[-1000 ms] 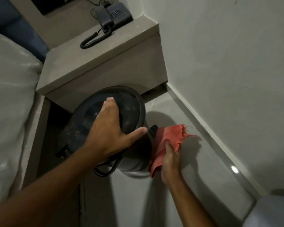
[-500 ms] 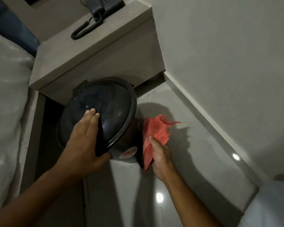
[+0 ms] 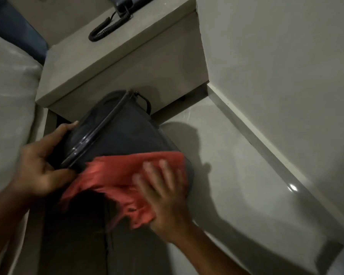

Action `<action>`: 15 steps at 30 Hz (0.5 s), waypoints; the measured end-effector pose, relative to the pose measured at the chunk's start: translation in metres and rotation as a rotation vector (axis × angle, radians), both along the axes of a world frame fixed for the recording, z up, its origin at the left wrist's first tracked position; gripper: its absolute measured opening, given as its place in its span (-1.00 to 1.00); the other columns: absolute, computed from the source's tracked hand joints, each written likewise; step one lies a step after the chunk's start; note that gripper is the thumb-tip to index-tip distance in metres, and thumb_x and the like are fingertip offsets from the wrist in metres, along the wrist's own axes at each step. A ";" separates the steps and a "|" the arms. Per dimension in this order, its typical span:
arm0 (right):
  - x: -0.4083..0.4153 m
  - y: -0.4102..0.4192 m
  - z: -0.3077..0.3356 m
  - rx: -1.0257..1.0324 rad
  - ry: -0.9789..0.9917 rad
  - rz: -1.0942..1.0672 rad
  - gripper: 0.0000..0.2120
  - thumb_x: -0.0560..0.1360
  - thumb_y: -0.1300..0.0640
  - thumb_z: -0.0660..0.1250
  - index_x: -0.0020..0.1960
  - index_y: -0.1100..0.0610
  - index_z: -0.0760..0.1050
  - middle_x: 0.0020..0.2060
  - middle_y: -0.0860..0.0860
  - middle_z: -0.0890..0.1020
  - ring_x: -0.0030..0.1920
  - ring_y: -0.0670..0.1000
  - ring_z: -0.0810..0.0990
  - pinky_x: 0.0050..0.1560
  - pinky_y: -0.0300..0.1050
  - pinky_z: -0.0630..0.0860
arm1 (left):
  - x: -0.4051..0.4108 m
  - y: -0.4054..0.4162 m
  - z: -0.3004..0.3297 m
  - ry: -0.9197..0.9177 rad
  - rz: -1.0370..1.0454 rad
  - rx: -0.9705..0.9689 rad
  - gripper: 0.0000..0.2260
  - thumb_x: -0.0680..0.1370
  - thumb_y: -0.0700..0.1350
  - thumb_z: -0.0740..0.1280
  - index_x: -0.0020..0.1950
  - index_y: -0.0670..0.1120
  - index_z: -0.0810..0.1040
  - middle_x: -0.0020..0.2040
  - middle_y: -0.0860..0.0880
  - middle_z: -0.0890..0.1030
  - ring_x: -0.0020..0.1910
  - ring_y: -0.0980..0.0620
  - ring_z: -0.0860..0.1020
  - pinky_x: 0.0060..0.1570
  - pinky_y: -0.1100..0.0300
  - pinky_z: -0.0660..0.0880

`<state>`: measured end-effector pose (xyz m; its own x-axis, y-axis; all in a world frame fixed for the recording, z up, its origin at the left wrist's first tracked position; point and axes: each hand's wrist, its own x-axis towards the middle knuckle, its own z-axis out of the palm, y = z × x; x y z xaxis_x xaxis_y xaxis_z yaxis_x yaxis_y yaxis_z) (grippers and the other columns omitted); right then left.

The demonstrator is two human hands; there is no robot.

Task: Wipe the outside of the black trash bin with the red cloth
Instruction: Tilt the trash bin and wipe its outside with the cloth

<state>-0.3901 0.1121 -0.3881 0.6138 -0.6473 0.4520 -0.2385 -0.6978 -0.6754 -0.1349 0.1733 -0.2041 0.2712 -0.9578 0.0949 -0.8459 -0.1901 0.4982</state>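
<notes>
The black trash bin (image 3: 127,132) is tipped over toward the left, its lid facing left and its side wall turned up. My left hand (image 3: 40,161) grips the lid end at the rim. The red cloth (image 3: 115,175) is spread flat over the bin's side wall. My right hand (image 3: 163,187) presses on the cloth with fingers spread; it is blurred by motion. The bin's lower part is hidden under the cloth and my hand.
A grey bedside unit (image 3: 115,62) stands just behind the bin, with a corded telephone (image 3: 115,18) on top. A white bed (image 3: 6,100) is at the left. The wall and its skirting (image 3: 266,135) run along the right, with glossy floor tile (image 3: 236,185) between.
The bin has been tipped further onto its side. My right hand moved the cloth from beside the bin onto its side wall. My left hand shifted from the lid top to the rim.
</notes>
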 end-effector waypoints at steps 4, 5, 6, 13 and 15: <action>-0.008 -0.032 -0.017 0.692 -0.159 -0.228 -0.66 0.59 0.17 0.25 0.33 0.21 0.52 0.26 0.24 0.59 0.31 0.29 0.53 0.39 0.27 0.41 | -0.015 -0.003 0.007 -0.091 -0.082 -0.026 -0.09 0.20 0.06 0.43 0.52 -0.23 0.33 0.41 -0.22 0.51 0.30 -0.23 0.55 0.24 -0.28 0.49; 0.005 -0.048 -0.002 0.778 -0.210 -0.281 -0.76 0.62 0.15 0.21 0.21 0.17 0.57 0.10 0.18 0.64 0.20 0.24 0.59 0.32 0.11 0.50 | -0.019 -0.003 0.004 -0.112 -0.092 -0.038 -0.08 0.20 0.06 0.42 0.50 -0.28 0.32 0.39 -0.26 0.51 0.28 -0.26 0.56 0.22 -0.29 0.50; 0.022 -0.061 0.019 0.773 -0.249 -0.294 -0.78 0.65 0.10 0.17 0.12 0.12 0.57 -0.03 0.09 0.65 0.13 0.20 0.62 0.25 -0.09 0.54 | -0.022 -0.003 0.004 -0.113 -0.096 -0.044 -0.08 0.20 0.05 0.41 0.49 -0.32 0.31 0.38 -0.29 0.50 0.27 -0.29 0.55 0.22 -0.30 0.49; 0.045 -0.015 0.040 0.149 -0.162 -0.101 -0.35 0.61 -0.21 0.09 0.64 -0.06 0.02 0.64 0.01 0.11 0.63 0.19 0.03 0.55 0.32 -0.05 | -0.015 0.000 0.001 -0.061 -0.045 -0.067 -0.06 0.21 0.07 0.44 0.50 -0.33 0.29 0.44 -0.29 0.45 0.36 -0.27 0.51 0.29 -0.32 0.44; 0.013 -0.011 -0.012 0.165 -0.119 -0.120 -0.37 0.57 -0.14 0.23 0.59 -0.01 0.18 0.57 0.11 0.30 0.57 0.27 0.22 0.51 0.34 0.17 | -0.012 0.000 0.000 -0.071 -0.040 -0.049 -0.05 0.22 0.08 0.44 0.51 -0.33 0.28 0.46 -0.29 0.43 0.38 -0.27 0.49 0.29 -0.35 0.43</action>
<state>-0.3774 0.1010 -0.4002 0.4765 -0.7834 0.3990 -0.2248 -0.5473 -0.8061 -0.1467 0.1737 -0.2037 0.2238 -0.9614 0.1599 -0.8860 -0.1324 0.4443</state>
